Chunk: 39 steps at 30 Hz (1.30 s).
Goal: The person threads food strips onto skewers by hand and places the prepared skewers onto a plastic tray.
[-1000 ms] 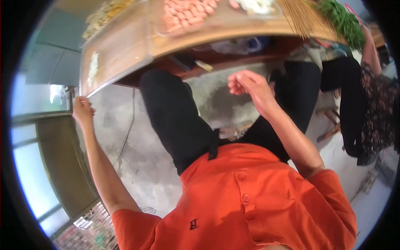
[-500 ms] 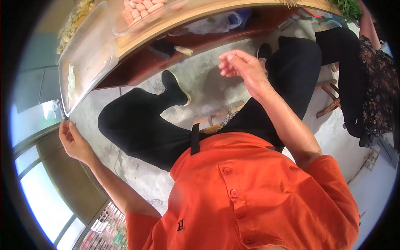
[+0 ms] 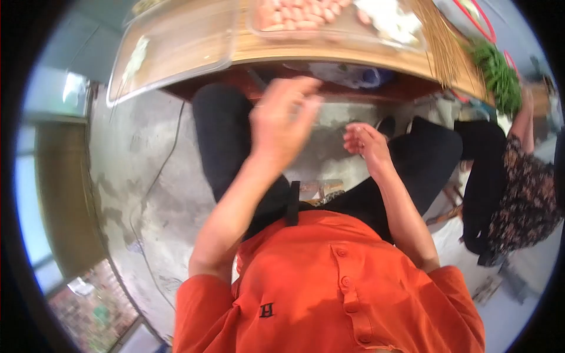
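My left hand [image 3: 281, 120] is raised over my left thigh, just in front of the table edge. Motion smears its fingers, so what they hold, if anything, does not show. To its right and a little lower, my right hand [image 3: 368, 144] hovers above the floor near my right knee, fingers curled in and nothing visible in them. On the table beyond, a clear plastic tray [image 3: 226, 56] carries a strip of pale pieces [image 3: 136, 57] along its left side. Short pink sausages [image 3: 300, 13] fill part of another clear tray at the top.
The wooden table [image 3: 329, 52] curves across the top, with a shelf below it. White pieces [image 3: 391, 20], thin brown sticks [image 3: 436, 44] and a green leafy bundle [image 3: 497, 73] lie to the right. Another person's patterned sleeve [image 3: 527, 200] is at far right. A cable [image 3: 156, 182] crosses the floor.
My left hand has swung from the far left, by the tray corner, to the middle in front of me. The view has turned, showing more of the table; my right hand remains curled.
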Tool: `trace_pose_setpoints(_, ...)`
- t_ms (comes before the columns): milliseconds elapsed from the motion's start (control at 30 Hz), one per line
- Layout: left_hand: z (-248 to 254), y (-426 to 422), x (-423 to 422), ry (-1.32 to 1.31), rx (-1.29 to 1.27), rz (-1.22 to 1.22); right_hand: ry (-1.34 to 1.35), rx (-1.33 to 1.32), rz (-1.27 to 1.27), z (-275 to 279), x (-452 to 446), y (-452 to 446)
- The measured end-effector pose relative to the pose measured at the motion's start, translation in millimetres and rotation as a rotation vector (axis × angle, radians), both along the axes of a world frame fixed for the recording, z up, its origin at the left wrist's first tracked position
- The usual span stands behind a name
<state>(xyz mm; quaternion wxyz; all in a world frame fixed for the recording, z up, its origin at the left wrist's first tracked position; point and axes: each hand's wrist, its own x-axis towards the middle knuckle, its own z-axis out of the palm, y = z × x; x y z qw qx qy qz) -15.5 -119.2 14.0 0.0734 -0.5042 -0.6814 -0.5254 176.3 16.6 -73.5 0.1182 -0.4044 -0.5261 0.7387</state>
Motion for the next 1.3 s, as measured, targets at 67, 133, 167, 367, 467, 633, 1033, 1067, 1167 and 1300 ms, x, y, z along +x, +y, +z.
trace_pose_setpoints(67,-11,15,29,-0.258,0.002,-0.102,-0.030,0.001,0.022,-9,3,1)
trace_pose_setpoints(133,-35,25,47,-0.318,-0.045,-0.083,-0.070,-0.005,0.021,-19,8,5)
trace_pose_setpoints(167,-42,29,55,-0.331,-0.018,-0.110,-0.087,-0.015,0.001,-23,11,7)
trace_pose_setpoints(367,-38,38,81,-0.348,0.038,-0.236,-0.164,-0.057,-0.072,-6,-16,-8)
trace_pose_setpoints(467,-38,44,91,-0.386,0.057,-0.291,-0.146,-0.080,-0.061,-10,2,-1)
trace_pose_setpoints(633,-46,50,102,-0.369,-0.046,-0.370,-0.089,-0.148,-0.067,-16,39,35)
trace_pose_setpoints(1033,-61,48,77,-0.398,-0.073,-0.316,0.033,-0.237,-0.135,-46,13,4)
trace_pose_setpoints(1067,-63,50,78,-0.399,-0.074,-0.317,0.058,-0.262,-0.140,-42,15,3)
trace_pose_setpoints(1167,-66,54,85,-0.370,-0.088,-0.340,0.106,-0.270,-0.262,-52,32,10)
trace_pose_setpoints(1300,-54,51,84,-0.452,-0.081,-0.415,0.142,-0.287,-0.464,-9,37,34)
